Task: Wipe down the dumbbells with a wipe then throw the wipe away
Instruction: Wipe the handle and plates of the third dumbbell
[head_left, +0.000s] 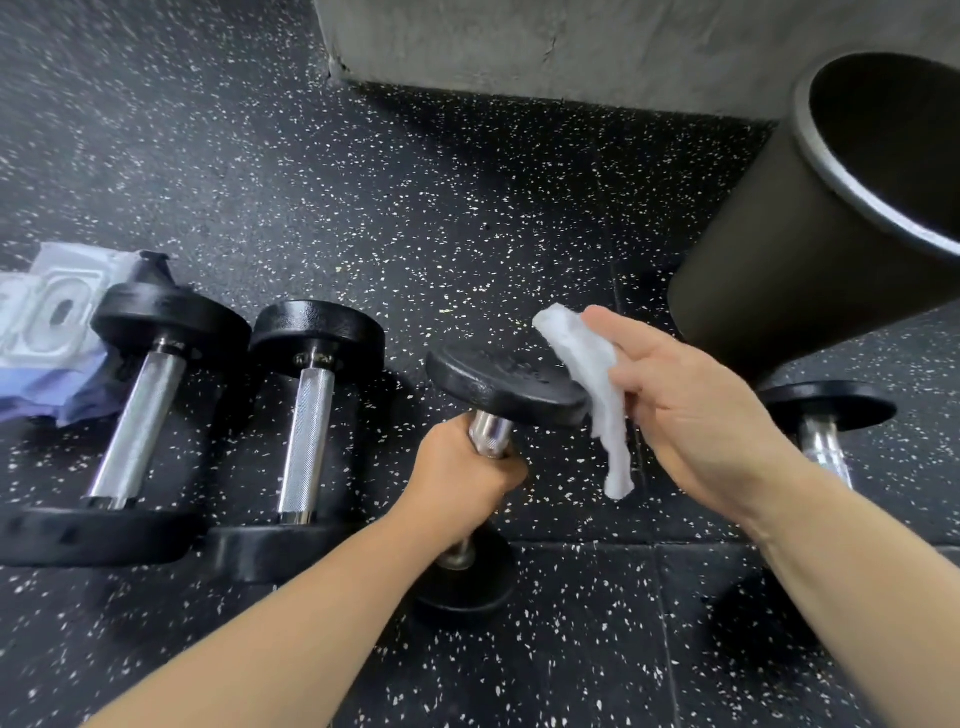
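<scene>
The round black bin (769, 249) with a metal rim stands at our right, its inside too dark to read. At far left lies a soft wipes pack (47, 332), its lid flap open. Our left hand (462, 473) clenches the chrome handle of the lifted dumbbell (504, 384), whose plates are black and round. Our right hand (691, 410) grasps the crumpled white wipe (592, 374) at the upper plate's edge. Two dumbbells (140, 405) (309, 415) with knurled steel bars lie to the left and another dumbbell (826, 410) lies under our right arm, all on speckled black rubber floor (415, 208) below a grey concrete wall (519, 47).
</scene>
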